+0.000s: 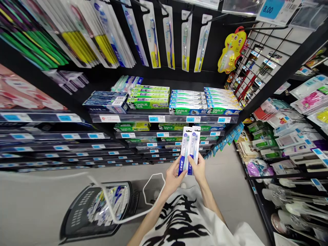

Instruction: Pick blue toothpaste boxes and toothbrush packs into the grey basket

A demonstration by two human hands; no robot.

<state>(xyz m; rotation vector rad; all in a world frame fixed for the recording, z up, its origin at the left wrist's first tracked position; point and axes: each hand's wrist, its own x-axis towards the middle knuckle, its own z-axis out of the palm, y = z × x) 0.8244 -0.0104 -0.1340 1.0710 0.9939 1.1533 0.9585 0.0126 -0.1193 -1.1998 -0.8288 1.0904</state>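
Observation:
Two packaged toothbrushes stand side by side in front of me, blue at the bottom of their cards. My left hand (174, 176) is closed round the lower edge of the left toothbrush pack (185, 150). Closed on the right toothbrush pack (194, 145) is my right hand (199, 168), its thumb across the front. The packs' edges meet or nearly meet. Behind them, a shelf (164, 118) bears stacked Darlie toothpaste boxes (148, 102). Down to my left, a dark basket (74, 215) contains a heap of packaged toothbrushes (110, 205).
Toothbrush packs (153, 41) hang from hooks above the shelf, with a yellow animal-shaped pack (232, 51) at the right. A white cable (123, 220) loops across the view by my left arm. Racks of packaged goods (289, 133) line the right side. Grey floor (228, 191) lies below.

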